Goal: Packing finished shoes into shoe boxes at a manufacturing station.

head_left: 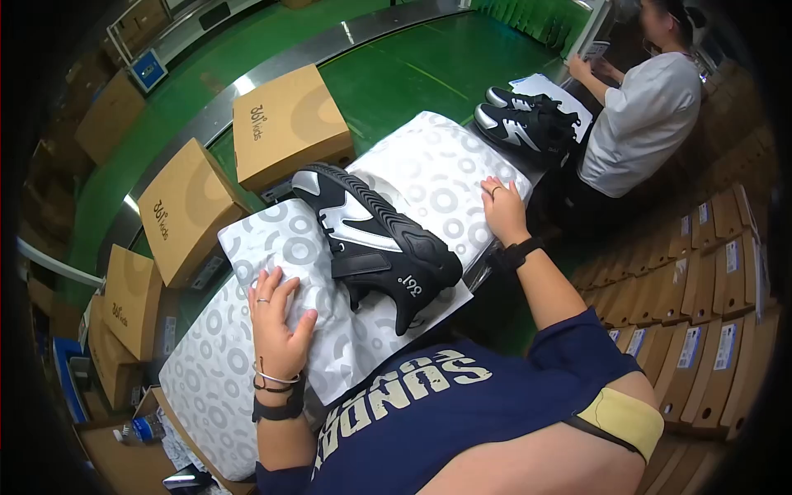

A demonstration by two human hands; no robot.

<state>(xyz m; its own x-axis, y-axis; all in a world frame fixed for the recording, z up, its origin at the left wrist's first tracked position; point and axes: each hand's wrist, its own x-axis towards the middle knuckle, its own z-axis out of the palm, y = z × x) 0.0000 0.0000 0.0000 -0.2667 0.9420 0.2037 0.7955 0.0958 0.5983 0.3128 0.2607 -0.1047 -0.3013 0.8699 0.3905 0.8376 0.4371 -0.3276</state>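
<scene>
A black sneaker (pixel 363 221) with silver panels and a strap lies on its side on patterned tissue paper in front of me. My left hand (pixel 280 334) rests with spread fingers on a crumpled, bulging fold of white tissue paper (pixel 285 239) left of the shoe; what lies beneath the fold is hidden. On the right, my right hand (pixel 505 213) has its fingers stretched out at the edge of a stack of grey-patterned white tissue paper (pixel 433 157). Neither hand touches the sneaker.
Several brown shoe boxes (pixel 186 213) stand along the left, beside a green conveyor (pixel 396 74) with a metal rim. A pair of black sneakers (pixel 528 128) sits at the far right, near a person in a white shirt (pixel 648 124). Rows of boxes (pixel 701 355) fill the right.
</scene>
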